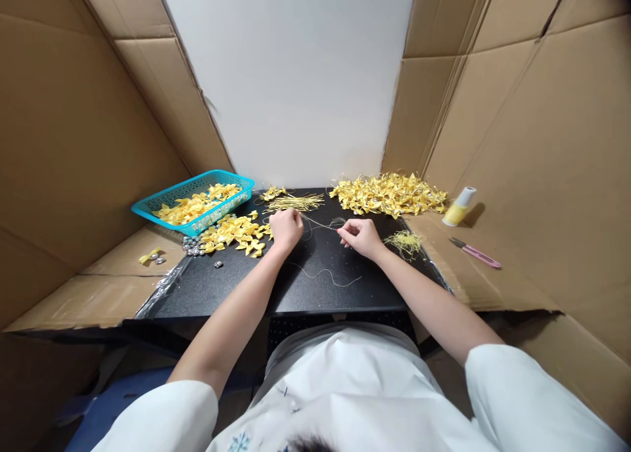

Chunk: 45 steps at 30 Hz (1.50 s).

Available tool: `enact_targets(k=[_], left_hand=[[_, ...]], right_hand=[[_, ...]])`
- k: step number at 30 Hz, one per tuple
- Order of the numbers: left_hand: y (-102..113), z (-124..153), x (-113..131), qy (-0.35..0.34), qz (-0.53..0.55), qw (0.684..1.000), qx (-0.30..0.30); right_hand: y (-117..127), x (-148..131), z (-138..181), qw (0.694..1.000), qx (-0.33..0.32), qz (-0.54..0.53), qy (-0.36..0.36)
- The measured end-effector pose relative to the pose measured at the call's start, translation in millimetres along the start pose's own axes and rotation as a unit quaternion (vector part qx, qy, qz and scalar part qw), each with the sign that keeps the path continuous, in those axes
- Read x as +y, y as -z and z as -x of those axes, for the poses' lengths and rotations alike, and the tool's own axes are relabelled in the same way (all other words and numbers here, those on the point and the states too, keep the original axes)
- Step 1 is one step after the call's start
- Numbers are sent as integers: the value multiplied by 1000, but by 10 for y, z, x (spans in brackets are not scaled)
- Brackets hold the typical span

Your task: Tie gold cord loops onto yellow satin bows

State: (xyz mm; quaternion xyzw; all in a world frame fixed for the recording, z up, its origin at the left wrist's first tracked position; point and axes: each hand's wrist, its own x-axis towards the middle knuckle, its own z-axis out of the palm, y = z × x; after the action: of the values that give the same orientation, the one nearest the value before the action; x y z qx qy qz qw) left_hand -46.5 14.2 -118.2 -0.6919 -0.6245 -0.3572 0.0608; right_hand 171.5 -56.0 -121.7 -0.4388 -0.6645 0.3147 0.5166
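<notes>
Just right of the turquoise basket [213,218], on the black desk [246,289], the left hand [286,228], curled closed, and the right hand [361,236], fingers pinched narrow, hold a yellow thread [320,224] stretched between them, apparently mid-tying, which calls for a steady pinch and even tension.

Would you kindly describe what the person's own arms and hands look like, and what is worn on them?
The left hand and right hand are ungloved; no watch or bracelet shows at the wrists. Short white sleeves cover the upper arms, forearms bare. The white top has small blue marks.
</notes>
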Motion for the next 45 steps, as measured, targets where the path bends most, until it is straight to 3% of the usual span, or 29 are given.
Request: enact_targets(k=[9,17,20,24,27,30,32,33,35,38,41,45], left_hand=[[72,-36,-197,35,56,998,-6],[42,-66,-254,55,155,985,42],[26,-79,-255,41,175,982,58],[26,-82,-263,22,185,980,73],[42,-77,-260,4,190,979,80],[66,-64,-231,-18,196,977,84],[84,-50,-198,-32,201,975,84],[93,-43,-178,-44,203,974,86],[115,-27,-136,-76,204,972,92],[158,-4,-79,-120,205,966,106],[200,17,-44,-131,211,962,113],[221,30,-29,-128,220,961,111]], right_hand=[[69,14,-27,999,19,-28,-3],[270,87,-129,995,77,-53,20],[345,134,-175,986,149,-72,25],[509,156,-291,951,299,-75,25],[707,95,-312,929,365,-49,21],[1028,-13,-134,938,345,13,11],[1297,-77,101,948,269,165,-28],[1431,-99,237,929,233,280,-68],[1661,-114,497,854,202,445,-179],[1844,-76,757,761,159,570,-264],[1872,-25,839,725,136,609,-292],[1872,-34,829,710,134,619,-307]])
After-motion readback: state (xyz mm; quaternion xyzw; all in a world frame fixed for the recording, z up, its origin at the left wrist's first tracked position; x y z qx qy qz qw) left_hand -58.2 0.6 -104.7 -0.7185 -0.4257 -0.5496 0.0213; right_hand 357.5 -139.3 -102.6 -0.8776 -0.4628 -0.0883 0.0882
